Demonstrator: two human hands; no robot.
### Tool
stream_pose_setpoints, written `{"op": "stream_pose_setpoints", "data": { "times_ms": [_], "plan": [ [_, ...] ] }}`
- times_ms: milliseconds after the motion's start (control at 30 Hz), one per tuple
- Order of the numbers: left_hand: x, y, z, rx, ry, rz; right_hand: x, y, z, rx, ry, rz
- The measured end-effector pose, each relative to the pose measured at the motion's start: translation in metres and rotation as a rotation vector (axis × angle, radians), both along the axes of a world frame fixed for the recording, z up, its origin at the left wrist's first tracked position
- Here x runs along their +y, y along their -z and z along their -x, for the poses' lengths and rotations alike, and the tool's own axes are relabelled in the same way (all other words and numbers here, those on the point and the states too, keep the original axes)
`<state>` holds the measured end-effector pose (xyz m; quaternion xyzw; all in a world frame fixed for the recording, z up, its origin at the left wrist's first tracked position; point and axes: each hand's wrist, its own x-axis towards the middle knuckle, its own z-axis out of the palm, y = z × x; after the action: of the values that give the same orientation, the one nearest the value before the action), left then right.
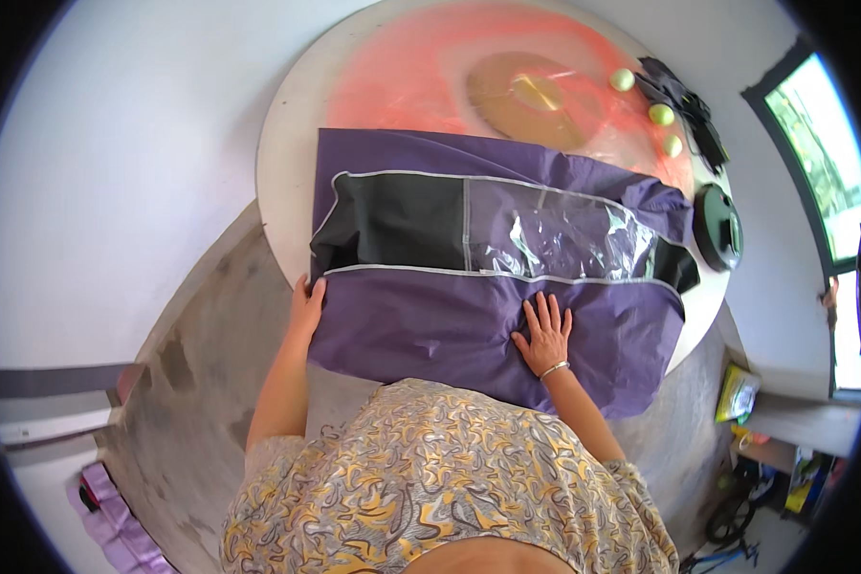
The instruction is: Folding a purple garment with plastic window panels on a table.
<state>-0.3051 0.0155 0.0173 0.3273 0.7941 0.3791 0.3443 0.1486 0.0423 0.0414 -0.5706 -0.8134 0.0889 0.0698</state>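
Spread across the round table before me is a purple fabric storage bag (416,323), lying flattened with creases. A black fabric panel (409,222) and a clear plastic window (567,233) run along its middle, edged in white piping. My right hand (545,337) lies flat on the purple front part, just below the window, fingers apart; a bracelet (554,369) circles the wrist. At the bag's left edge is my left hand (307,308), thumb against the fabric; whether its fingers grip the edge is unclear.
The round table (287,143) has a red translucent cover (402,72) and a brown disc (488,93). Several pale green round objects (661,114), a black bundle (689,107) and a dark round device (717,226) sit along its right side. A window (818,158) is beyond.
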Motion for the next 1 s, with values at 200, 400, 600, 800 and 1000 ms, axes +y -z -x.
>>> {"op": "stream_pose_setpoints", "data": {
  "times_ms": [200, 400, 600, 800, 1000],
  "plan": [
    [-0.043, -0.015, 0.008, 0.048, 0.171, 0.231, 0.0, -0.014, -0.029, 0.06, 0.196, -0.071],
    [-0.072, -0.019, -0.004, -0.217, 0.118, 0.38, -0.052, -0.001, -0.156, 0.011, 1.075, -0.316],
    [-0.086, 0.024, 0.007, -0.235, 0.061, 0.246, -0.119, 0.052, -0.256, 0.791, 1.496, 0.186],
    [-0.091, -0.061, -0.053, 0.81, 0.477, -0.019, -0.113, 0.017, -0.232, 1.097, 1.54, 0.335],
    [-0.11, -0.046, -0.116, 0.977, 1.14, -0.117, -0.115, 0.036, -0.254, 1.241, 1.439, 0.447]
  ]
}}
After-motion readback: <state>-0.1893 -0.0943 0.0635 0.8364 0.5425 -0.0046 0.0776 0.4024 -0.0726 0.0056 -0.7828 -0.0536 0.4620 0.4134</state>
